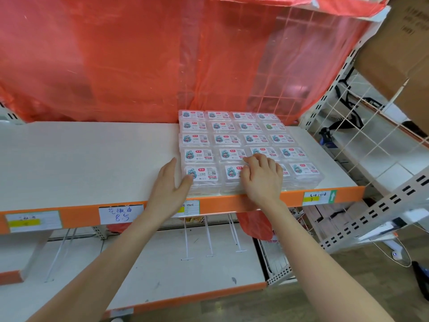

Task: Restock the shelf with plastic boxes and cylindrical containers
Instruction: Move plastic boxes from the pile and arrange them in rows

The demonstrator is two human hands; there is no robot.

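Shelf board [81, 163], white laminate with an orange front edge: holds the stock on its right half; the left half is bare white surface.

Clear rectangular plastic boxes with white printed labels [232, 133]: a tight block, four across and five deep, touching side to side, stacked more than one layer high. The front row sits at the orange edge and the back row against the red sheet.

Left hand [168, 184]: fingers straight and together, laid flat against the left side of the front-left clear box [204, 176], with the thumb resting on its lid. Nothing is enclosed in the hand.

Right hand [262, 177]: palm down on the lids of the front row, third box from the left. The fingers are loosely bent, their tips reaching the row behind; it rests on the boxes and grasps nothing.

Translucent red plastic sheet [116, 54]: hangs behind the shelf, over a wire grid.

White wire mesh panel [371, 140]: right of the shelf, tilted.

Brown cardboard carton [399, 49]: upper right corner.

White handwritten price label [120, 214]: on the orange edge, below the left forearm. Yellow-and-green price tag [318, 197]: on the same edge, near the right end.

Lower white shelf [174, 263]: beneath, with white plastic hooks [209, 238] hanging above it.
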